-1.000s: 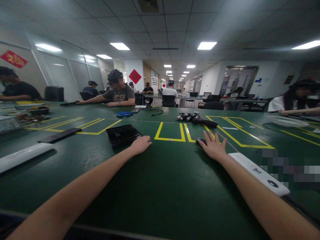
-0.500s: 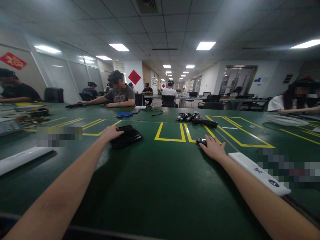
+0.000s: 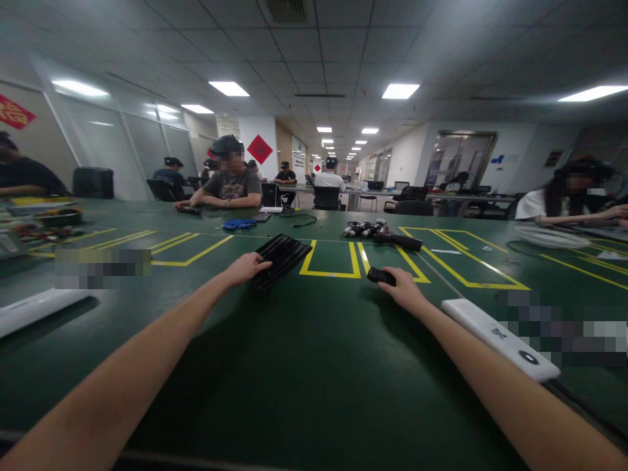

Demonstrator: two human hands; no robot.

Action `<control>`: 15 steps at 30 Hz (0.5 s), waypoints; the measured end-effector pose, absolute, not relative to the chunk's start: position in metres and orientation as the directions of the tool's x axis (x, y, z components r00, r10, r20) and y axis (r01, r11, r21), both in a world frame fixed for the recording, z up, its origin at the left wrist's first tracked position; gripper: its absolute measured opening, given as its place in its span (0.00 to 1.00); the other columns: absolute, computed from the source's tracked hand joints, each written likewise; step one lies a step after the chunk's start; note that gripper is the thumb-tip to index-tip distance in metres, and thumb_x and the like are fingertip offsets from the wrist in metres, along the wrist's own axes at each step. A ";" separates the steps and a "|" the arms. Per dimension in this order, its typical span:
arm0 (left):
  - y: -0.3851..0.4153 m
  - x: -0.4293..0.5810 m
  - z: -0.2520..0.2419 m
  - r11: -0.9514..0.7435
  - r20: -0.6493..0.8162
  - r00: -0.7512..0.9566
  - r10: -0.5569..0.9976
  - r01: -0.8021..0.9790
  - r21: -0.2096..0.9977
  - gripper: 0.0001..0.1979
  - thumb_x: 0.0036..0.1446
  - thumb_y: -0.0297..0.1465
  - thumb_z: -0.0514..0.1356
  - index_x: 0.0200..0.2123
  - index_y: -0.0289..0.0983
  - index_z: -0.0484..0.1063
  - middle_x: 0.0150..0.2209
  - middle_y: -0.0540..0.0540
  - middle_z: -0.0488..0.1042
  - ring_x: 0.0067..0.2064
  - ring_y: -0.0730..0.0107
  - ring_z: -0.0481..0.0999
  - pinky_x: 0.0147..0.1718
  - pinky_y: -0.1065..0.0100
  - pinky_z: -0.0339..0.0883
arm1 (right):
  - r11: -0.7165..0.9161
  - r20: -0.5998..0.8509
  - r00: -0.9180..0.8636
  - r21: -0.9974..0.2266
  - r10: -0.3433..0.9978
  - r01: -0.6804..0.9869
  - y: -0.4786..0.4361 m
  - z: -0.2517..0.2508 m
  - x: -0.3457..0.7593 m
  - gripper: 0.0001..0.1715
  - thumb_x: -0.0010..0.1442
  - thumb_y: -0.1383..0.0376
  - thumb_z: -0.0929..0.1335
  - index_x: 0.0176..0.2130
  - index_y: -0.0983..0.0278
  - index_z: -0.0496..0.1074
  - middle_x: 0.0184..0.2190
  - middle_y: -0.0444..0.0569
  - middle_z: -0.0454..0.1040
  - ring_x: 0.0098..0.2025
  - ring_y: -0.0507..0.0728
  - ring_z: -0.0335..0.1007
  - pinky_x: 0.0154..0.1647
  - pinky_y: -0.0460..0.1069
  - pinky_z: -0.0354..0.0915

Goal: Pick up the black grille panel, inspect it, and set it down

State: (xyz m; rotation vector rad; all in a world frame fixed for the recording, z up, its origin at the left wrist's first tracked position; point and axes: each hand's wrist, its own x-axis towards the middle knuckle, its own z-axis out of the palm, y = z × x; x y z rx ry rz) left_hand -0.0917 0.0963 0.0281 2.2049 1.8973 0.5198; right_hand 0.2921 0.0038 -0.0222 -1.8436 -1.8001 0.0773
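Bright panels [image 3: 401, 91] light the tiled ceiling [image 3: 338, 46]. A red diamond [image 3: 260, 149] hangs on a white pillar [image 3: 258, 125]; black chairs [image 3: 413, 208] stand to its right.

The left hand [image 3: 245, 269], at the tray's right corner a second ago, now grips its left edge. The tray [image 3: 283, 257], flat before, is tilted and further right; whether all of it is off the table [image 3: 304, 366] is hard to tell. The right hand [image 3: 405, 288], spread over the device [image 3: 381, 277] earlier, has closed round it and brought it leftward. Opposite, a co-worker [image 3: 235, 188] has drawn in an outstretched arm [image 3: 200, 195], bringing a dark object [image 3: 189, 210] nearer.
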 end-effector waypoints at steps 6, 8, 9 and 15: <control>0.034 0.020 0.020 -0.404 0.209 0.432 0.877 0.431 0.807 0.23 0.52 0.46 0.51 0.42 0.34 0.67 0.38 0.44 0.73 0.37 0.65 0.71 0.33 0.68 0.65 | 0.334 0.349 -0.113 -0.678 0.930 0.655 -0.023 -0.014 0.259 0.26 0.53 0.63 0.65 0.52 0.63 0.63 0.48 0.51 0.67 0.51 0.57 0.62 0.51 0.53 0.58; 0.019 0.038 0.015 -0.434 0.222 0.491 0.843 0.376 0.819 0.22 0.52 0.45 0.53 0.42 0.34 0.66 0.39 0.44 0.72 0.39 0.65 0.71 0.35 0.68 0.64 | 0.398 0.376 -0.163 -0.720 0.912 0.568 -0.027 -0.016 0.256 0.26 0.53 0.63 0.65 0.52 0.63 0.62 0.49 0.51 0.67 0.51 0.57 0.62 0.52 0.53 0.58; 0.015 0.044 0.013 -0.440 0.220 0.504 0.835 0.372 0.817 0.21 0.52 0.45 0.53 0.41 0.34 0.65 0.39 0.44 0.71 0.40 0.65 0.70 0.36 0.68 0.64 | 0.431 0.397 -0.187 -0.724 0.899 0.539 -0.028 -0.018 0.256 0.26 0.53 0.63 0.65 0.52 0.64 0.62 0.50 0.51 0.66 0.52 0.57 0.61 0.53 0.53 0.58; 0.012 0.047 0.000 -0.501 0.248 0.543 0.803 0.387 0.774 0.18 0.51 0.39 0.56 0.42 0.34 0.61 0.37 0.46 0.68 0.36 0.68 0.68 0.34 0.67 0.62 | 0.526 0.463 -0.262 -0.655 0.847 0.542 -0.023 -0.029 0.256 0.24 0.52 0.63 0.66 0.50 0.64 0.64 0.49 0.52 0.67 0.53 0.59 0.60 0.55 0.56 0.56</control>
